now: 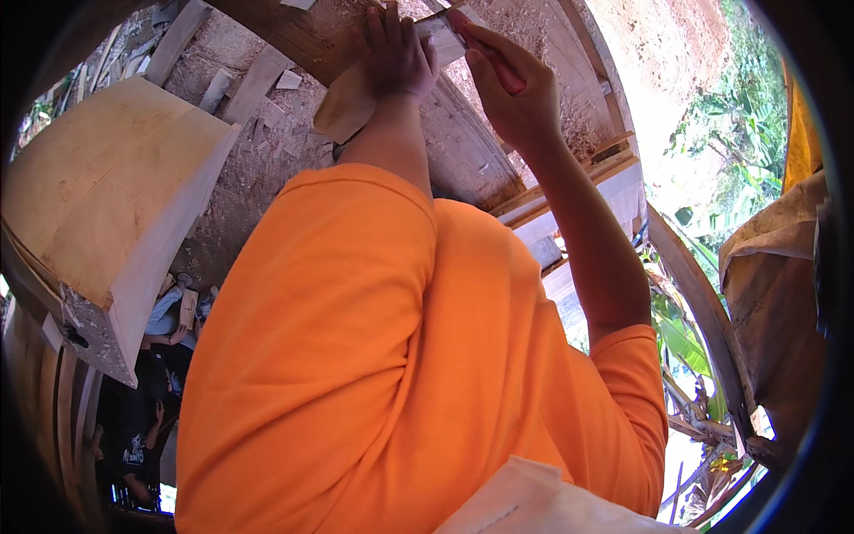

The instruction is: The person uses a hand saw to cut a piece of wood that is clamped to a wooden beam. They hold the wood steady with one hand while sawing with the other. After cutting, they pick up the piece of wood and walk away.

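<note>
Our orange shirt [347, 303] fills the middle, our hands near twelve o'clock.

We have a big pale wooden block [116, 169] at ten, its long edge toward us; between that edge and our left sleeve lies a gap of shavings-strewn ground [253, 151]. A brown board [298, 31] runs from eleven toward twelve, cut off by the top of our view, with more littered room past our right hand [525, 98] at one. That arm rises bent, its fingers wrapped round a red-handled tool [510, 76] pointing up toward eleven; we cannot tell whether its tip touches wood. Our left hand [396, 62] reaches just short of twelve and lies on the board, palm down, fingers apart, thumb toward the tool.
</note>
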`<state>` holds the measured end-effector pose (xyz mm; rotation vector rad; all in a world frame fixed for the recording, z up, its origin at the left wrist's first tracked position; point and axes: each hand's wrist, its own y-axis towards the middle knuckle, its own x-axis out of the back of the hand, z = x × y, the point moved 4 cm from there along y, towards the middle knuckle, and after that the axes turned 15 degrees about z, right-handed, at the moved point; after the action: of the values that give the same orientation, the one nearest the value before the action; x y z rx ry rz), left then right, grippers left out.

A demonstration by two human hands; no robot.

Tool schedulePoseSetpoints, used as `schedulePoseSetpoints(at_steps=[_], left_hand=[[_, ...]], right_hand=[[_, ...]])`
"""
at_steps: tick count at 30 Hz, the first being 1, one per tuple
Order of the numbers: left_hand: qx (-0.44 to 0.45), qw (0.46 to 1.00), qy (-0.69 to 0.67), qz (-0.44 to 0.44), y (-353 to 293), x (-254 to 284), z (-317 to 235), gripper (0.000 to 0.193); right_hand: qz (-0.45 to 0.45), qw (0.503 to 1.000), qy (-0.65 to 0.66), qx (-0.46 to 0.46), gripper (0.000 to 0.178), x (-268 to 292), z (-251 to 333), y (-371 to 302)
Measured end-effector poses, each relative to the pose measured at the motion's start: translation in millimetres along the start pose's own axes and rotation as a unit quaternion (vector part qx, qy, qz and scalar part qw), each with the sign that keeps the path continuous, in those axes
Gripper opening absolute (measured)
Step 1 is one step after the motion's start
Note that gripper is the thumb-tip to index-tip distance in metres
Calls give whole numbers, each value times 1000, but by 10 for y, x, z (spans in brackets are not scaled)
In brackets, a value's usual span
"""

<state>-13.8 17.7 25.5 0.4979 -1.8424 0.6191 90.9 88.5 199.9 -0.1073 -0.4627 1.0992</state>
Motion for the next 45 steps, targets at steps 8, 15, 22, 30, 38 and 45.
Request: schedulePoseSetpoints(at_steps=[8, 15, 22, 30, 38, 45], left_hand=[[7, 998, -3, -66, -11, -115, 136, 61], [16, 999, -26, -14, 10, -40, 61, 57], [5, 999, 7, -44, -22, -189, 104, 54], [18, 999, 39, 8, -12, -10, 19, 55], [17, 1000, 6, -18, -18, -117, 105, 55], [-12, 1000, -15, -23, 6, -3, 39, 53]], right_hand=[[-3, 1000, -18, 18, 35, -56, -306, -100], [15, 998, -61, 15, 38, -16, -778, -430], [9, 1000, -4, -4, 36, 84, -397, -593], [34, 991, -77, -107, 40, 566, 404, -1463], [72, 992, -86, -54, 36, 609, 849, -1192], [-2, 999, 16, 33, 33, -12, -222, 240]])
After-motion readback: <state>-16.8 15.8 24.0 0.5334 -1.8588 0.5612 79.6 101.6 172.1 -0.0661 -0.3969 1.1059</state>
